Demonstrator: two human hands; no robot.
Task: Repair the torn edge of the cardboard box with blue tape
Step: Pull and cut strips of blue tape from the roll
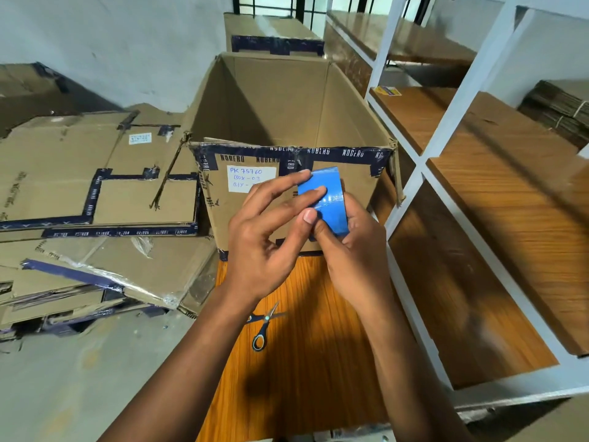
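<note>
An open cardboard box (287,110) stands on a wooden table (299,362), its near wall edged with dark printed tape and bearing a white handwritten label (245,178). Its near right corner (395,167) is torn and frayed. In front of that wall I hold a roll of blue tape (330,199). My right hand (353,253) grips the roll from below and behind. My left hand (271,237) rests its fingertips on the roll's outer face, thumb against the lower edge.
Black-handled scissors (263,327) lie on the table under my wrists. Flattened cardboard boxes (95,186) are piled to the left. A white-framed rack with wooden shelves (478,186) runs along the right. Another taped box (274,33) sits behind the open one.
</note>
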